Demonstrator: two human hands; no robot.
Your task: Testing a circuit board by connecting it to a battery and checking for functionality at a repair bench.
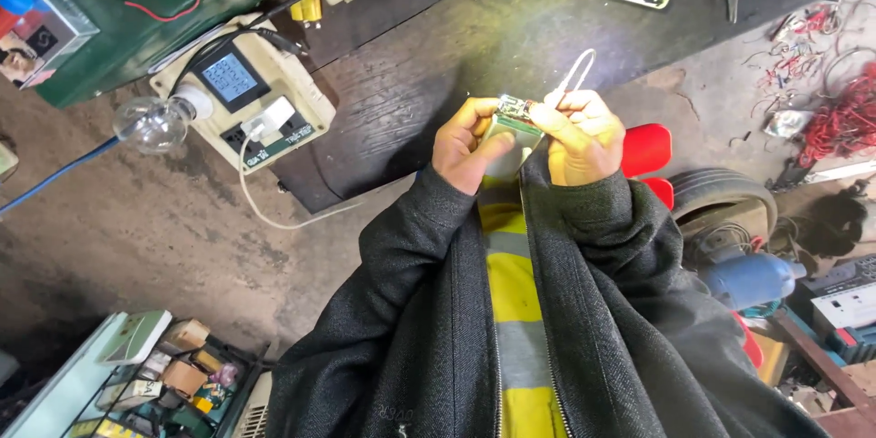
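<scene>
Hands meet at chest height: left hand (467, 144) pinches a flat silver battery pack (511, 139) topped by a small circuit board (516, 109); right hand (584, 135) pinches a white cable (573, 76) looping toward 12 o'clock. Power meter (245, 91) sits at 10 o'clock on the counter (429, 55).

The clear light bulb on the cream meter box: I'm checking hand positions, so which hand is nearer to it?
Left. The left hand is closer to the light bulb; the right hand lies beyond it, farther away.

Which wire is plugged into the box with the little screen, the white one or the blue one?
The white wire. Its white plug sits in the cream box beside the light bulb. The blue wire only runs across the floor nearby.
</scene>
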